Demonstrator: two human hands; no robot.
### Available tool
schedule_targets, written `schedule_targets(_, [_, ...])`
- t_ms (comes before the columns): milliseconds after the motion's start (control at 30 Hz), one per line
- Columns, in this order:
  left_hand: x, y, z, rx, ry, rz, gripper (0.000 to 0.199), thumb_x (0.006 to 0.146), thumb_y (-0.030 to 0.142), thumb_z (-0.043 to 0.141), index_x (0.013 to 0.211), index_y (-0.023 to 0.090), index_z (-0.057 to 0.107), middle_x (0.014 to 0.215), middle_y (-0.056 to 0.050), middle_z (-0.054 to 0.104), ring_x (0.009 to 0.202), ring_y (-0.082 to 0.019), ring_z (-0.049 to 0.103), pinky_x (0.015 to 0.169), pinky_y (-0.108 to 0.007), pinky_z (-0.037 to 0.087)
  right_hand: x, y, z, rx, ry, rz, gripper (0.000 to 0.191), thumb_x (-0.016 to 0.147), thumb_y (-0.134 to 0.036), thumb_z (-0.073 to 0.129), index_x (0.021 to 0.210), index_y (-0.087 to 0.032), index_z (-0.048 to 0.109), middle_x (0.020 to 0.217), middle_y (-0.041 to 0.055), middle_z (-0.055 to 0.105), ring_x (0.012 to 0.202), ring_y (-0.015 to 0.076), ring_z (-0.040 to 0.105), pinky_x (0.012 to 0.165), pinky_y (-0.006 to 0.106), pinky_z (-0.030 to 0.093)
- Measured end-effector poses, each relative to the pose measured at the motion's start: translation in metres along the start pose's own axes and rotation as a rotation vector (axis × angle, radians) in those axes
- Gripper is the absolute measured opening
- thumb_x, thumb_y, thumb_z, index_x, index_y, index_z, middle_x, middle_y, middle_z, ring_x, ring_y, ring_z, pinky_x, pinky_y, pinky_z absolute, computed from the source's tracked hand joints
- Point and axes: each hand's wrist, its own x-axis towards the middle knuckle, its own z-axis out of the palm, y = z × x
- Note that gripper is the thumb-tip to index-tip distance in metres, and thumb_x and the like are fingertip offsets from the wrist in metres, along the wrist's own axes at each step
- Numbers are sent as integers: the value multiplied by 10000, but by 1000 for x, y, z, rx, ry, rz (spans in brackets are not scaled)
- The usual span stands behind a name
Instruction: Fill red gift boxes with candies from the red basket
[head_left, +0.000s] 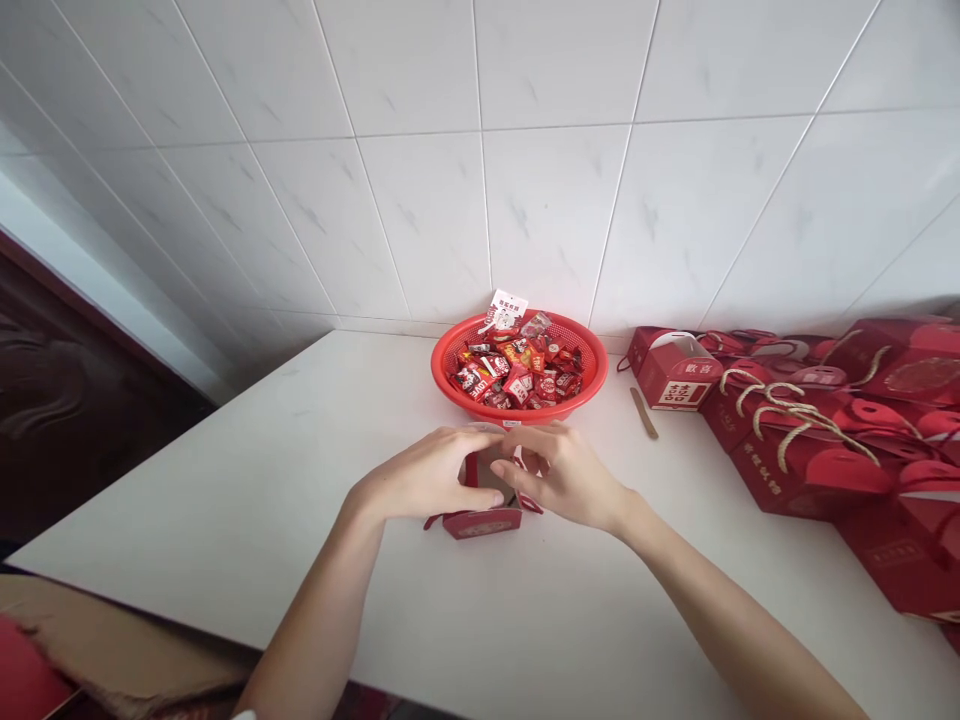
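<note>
Between my hands on the white table stands a small red gift box [484, 526], its top open and its pale inside showing. My left hand [427, 472] grips the box from the left, thumb along the near edge and fingers by the far edge. Over the right side is my right hand [566, 478], its fingers curled on the upper edge and flap; part of its grip is hidden. Just behind the box, a red plastic basket [444, 385] holds many wrapped sweets [521, 365].
At the right, several closed red gift boxes [772, 475] with rope handles crowd together. One upright box [675, 375] stands by the tiled wall [555, 220]. A thin brown strip [643, 413] lies near it. Brown cardboard [112, 640] sits below the table's left edge.
</note>
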Motion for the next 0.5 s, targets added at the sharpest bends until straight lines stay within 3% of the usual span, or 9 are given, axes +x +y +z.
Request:
schedule_targets(100, [-1, -5, 1, 39, 120, -17, 373, 789, 307, 638, 1146, 234, 716, 821, 18, 675, 656, -142, 585, 594, -234, 451, -1, 1, -8, -70, -34, 90, 249, 868, -254, 689, 681, -187, 539, 642, -29, 568, 569, 94, 446, 555, 230, 307])
schedule_targets(267, [-13, -23, -1, 25, 257, -67, 399, 851, 296, 540, 1199, 223, 722, 907, -17, 731, 802, -176, 657, 737, -267, 524, -2, 0, -18, -241, -135, 225, 179, 783, -63, 668, 725, -184, 548, 764, -17, 592, 591, 90, 451, 590, 234, 316])
schedule_targets(400, [-31, -40, -5, 30, 320, -111, 405, 855, 364, 557, 1204, 248, 726, 1169, -45, 729, 1030, -227, 677, 886, -319, 553, -2, 0, -20, -324, -210, 303, 121, 814, -100, 663, 898, -183, 636, 862, 16, 631, 636, 119, 518, 617, 256, 358])
schedule_targets(500, [-41, -45, -5, 104, 369, -108, 392, 857, 344, 533, 1182, 276, 741, 1215, -42, 718, 1128, -252, 659, 972, -366, 542, -1, -2, -18, -445, -267, 297, 169, 861, -168, 668, 1030, -172, 668, 951, 55, 640, 692, 152, 571, 689, 298, 415])
